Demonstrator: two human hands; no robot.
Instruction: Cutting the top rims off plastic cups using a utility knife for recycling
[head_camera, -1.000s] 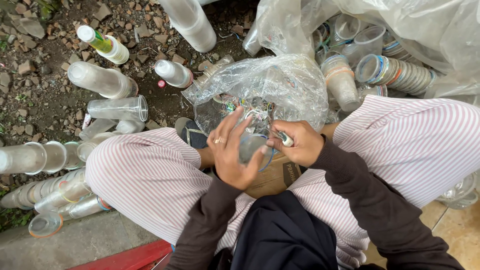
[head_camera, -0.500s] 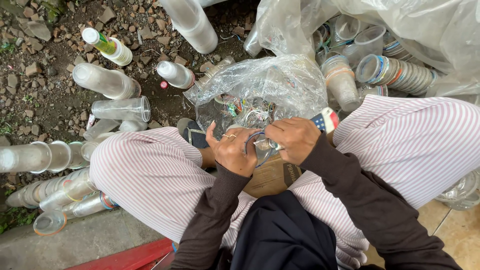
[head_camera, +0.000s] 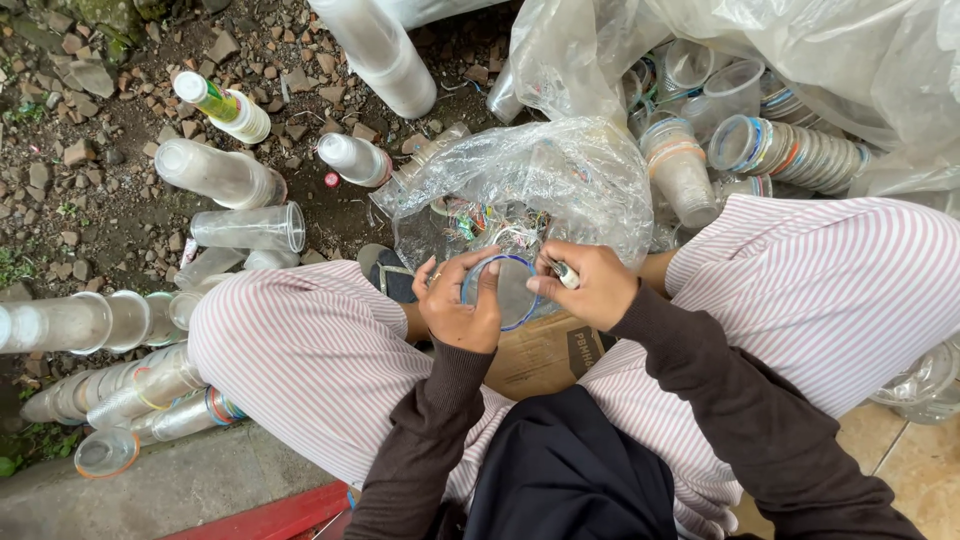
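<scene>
- The left hand (head_camera: 462, 308) has its fingers (head_camera: 488, 285) curled closed over the near-left edge of a clear plastic cup (head_camera: 508, 295) with a blue rim band, thumb and forefinger pinching that rim.
- The right hand (head_camera: 592, 287) is closed around a small cutting tool (head_camera: 565, 274), white with a dark tip, whose point sits at the right side of the cup's rim; whether a blade is out I cannot tell.
- The cup sits between the two hands, above the person's lap and just over a brown cardboard box (head_camera: 545, 352), its mouth turned up toward the camera.
- To do this well, I judge the left grip should stay firm on the rim but clear of the tool's path, with the fingertips kept to the side away from the point.
- The tool should run along the coloured band in short strokes, angled away from the holding thumb, since the thin plastic can buckle and let the tip slip.
- Just beyond the hands a crumpled clear plastic bag (head_camera: 560, 180) holds a tangle of coloured strips, near enough to drop offcuts in.
- To the left, on the stony ground (head_camera: 90, 130), lie stacks of nested clear cups (head_camera: 130, 395) and a green-labelled bottle (head_camera: 222, 105).
- At far right, more stacked cups (head_camera: 790, 150) with coloured rims lie in a large clear sack (head_camera: 860, 60).
</scene>
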